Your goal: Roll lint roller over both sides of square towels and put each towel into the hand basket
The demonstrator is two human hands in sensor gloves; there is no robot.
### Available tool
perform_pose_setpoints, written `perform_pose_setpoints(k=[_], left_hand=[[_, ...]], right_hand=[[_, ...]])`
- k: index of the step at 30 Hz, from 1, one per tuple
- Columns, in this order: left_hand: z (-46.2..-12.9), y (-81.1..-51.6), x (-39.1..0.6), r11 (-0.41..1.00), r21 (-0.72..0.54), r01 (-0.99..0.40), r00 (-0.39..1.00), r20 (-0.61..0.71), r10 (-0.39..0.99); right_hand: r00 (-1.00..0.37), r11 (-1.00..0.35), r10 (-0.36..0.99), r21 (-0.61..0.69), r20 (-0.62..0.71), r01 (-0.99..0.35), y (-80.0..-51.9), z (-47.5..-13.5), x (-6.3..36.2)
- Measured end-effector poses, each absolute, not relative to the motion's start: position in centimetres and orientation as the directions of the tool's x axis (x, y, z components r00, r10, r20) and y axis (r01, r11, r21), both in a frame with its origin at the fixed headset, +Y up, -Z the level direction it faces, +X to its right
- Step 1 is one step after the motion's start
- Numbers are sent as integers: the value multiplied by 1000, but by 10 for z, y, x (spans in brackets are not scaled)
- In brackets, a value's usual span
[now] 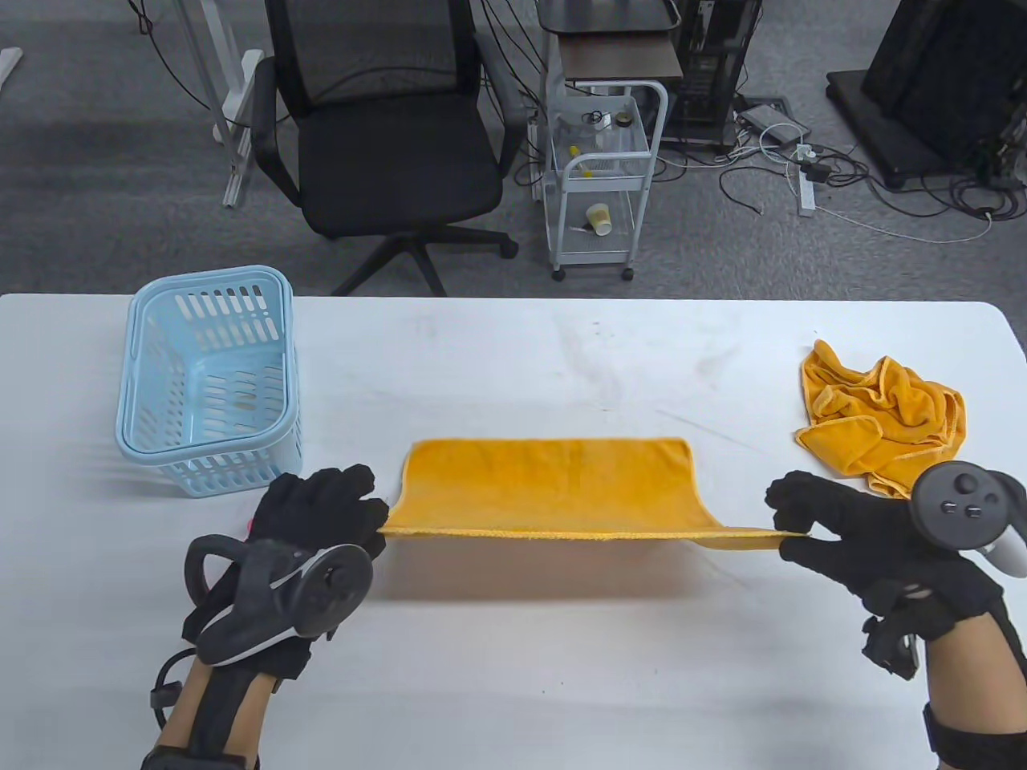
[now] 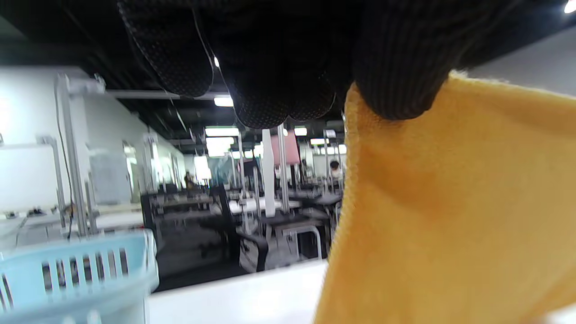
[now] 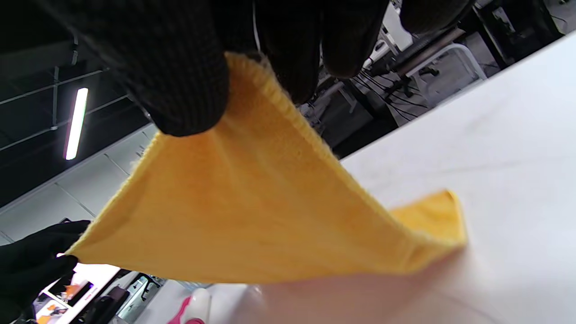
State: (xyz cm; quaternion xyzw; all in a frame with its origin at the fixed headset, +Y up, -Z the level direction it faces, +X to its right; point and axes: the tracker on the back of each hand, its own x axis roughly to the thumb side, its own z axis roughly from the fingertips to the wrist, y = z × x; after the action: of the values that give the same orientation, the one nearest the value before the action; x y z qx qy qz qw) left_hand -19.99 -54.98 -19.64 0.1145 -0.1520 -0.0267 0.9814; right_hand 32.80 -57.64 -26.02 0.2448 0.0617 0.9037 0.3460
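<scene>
Keep the near edge taut and level while lowering, so the yellow towel (image 1: 554, 489) lies flat on the counter (image 1: 513, 666) without creases. The left hand (image 1: 321, 513) and right hand (image 1: 834, 529) each pinch a near corner. The plush, hemmed towel sits centre; the basket (image 1: 207, 377) stands at ten o'clock.

Two orange towels (image 1: 554, 485) (image 1: 882, 421), one blue basket (image 1: 210, 377), two gloved hands (image 1: 321, 513) (image 1: 850, 529), one office chair (image 1: 385, 136), one white cart (image 1: 602, 176).

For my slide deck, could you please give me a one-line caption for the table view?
Both hands, left and right, pinch a yellow towel stretched above the table, between a blue basket and a crumpled towel.
</scene>
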Motion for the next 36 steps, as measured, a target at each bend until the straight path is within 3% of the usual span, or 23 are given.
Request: perform_pose_setpoints(k=[8,12,14,17,20,24,29,32,36], left_hand=[[-167,-455,-213,899,434,-60,962,264,-63],[-186,-439,-213,901,431,-60,971,233,-47],[-204,-442,-211,916,400,-43,977,208,-45],[-239,-464,-207,944,330,-17,984,172,-43],[-277,-506,-198,971,240,12,988,145,-48],[-327,-585,-181,990,104,92,990,100,-102],[-369,-666,-169,998,-63,26,999,40,-24],[-383,-695,-165,995,-95,19,1000,-9,-20],[-399,-717,-163,996,-90,-17,995,-96,9]], right_hand=[[-514,-685,688,221,513,-695,-474,-239,337],[-493,-647,724,228,483,-728,-463,-255,339],[-491,-621,758,247,428,-744,-472,-274,339],[-523,-610,785,267,333,-746,-500,-304,337],[-576,-615,789,258,214,-745,-541,-334,335],[-599,-592,799,247,53,-767,-615,-371,329],[-599,-554,784,252,-162,-793,-701,-400,326],[-592,-561,775,188,-224,-806,-725,-406,327],[-558,-581,779,5,-286,-814,-746,-410,326]])
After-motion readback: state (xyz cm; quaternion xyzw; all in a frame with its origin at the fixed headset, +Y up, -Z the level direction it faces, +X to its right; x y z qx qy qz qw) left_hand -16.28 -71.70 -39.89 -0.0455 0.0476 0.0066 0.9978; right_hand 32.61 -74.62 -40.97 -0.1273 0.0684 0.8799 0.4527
